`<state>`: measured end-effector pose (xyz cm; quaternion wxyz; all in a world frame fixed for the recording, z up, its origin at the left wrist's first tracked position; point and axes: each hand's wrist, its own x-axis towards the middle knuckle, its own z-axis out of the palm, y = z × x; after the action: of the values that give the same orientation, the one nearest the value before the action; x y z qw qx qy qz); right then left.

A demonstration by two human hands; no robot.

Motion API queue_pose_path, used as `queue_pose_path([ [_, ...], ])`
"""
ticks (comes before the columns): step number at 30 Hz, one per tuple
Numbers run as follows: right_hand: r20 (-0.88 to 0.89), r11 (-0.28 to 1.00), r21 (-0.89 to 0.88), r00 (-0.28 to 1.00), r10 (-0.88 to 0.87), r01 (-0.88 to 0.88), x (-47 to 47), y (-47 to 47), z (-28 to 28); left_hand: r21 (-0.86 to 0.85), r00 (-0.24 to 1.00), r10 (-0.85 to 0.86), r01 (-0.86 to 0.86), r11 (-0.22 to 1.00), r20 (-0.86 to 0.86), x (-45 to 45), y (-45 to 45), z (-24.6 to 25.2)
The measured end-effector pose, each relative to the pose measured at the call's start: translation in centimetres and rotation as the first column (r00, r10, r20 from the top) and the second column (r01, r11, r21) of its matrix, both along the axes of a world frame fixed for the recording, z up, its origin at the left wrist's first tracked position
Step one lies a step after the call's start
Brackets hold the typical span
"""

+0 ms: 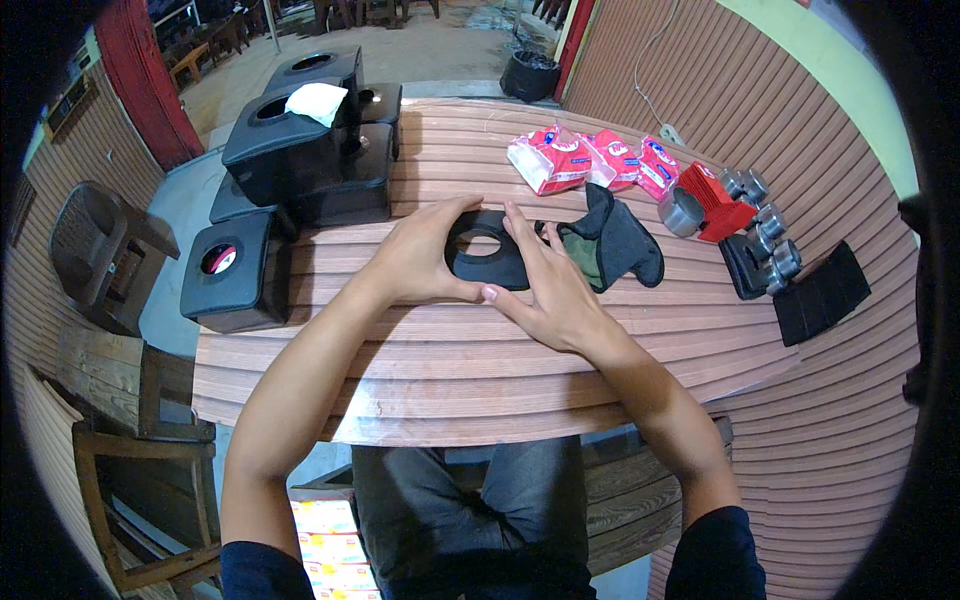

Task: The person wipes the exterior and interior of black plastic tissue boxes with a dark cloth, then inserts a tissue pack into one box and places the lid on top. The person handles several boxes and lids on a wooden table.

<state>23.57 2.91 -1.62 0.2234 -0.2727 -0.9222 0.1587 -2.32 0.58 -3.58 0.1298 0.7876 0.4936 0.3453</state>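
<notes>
A black tissue box lid or panel (491,275) with an oval hole lies between my hands, low over the table. Wood-pattern tabletop shows through the hole. My left hand (421,253) curves around its left end, with the thumb at the near edge and the fingers at the far edge. My right hand (556,291) holds the right end, fingers spread along it and the thumb almost meeting the left thumb. Just beyond the right hand, a crumpled dark cloth item (626,240) with a green inner patch lies on the table.
Several black tissue box covers (292,154) are stacked at the left, a white tissue (318,102) on top. Pink tissue packs (559,161), a red holder (709,202), metal canisters (784,259) and a black folded panel (823,294) line the right side of the table (480,375).
</notes>
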Motion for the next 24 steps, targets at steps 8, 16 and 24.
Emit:
queue_pose_path([
  [8,0.229,0.996,0.087,0.973,-0.021,0.001,2.4,-4.1,1.4,0.081,0.997,0.061,-0.058,0.995,-0.036,2.0,-1.3,0.3],
  [16,0.312,0.997,0.048,0.947,-0.070,0.058,3.8,-8.7,0.9,0.021,0.996,0.068,-0.066,0.998,-0.059,2.0,-1.3,0.5],
  [24,0.345,0.997,0.050,0.936,-0.070,0.056,1.2,-0.3,0.8,-0.025,0.997,0.044,-0.045,0.999,-0.065,1.7,-1.0,0.7],
])
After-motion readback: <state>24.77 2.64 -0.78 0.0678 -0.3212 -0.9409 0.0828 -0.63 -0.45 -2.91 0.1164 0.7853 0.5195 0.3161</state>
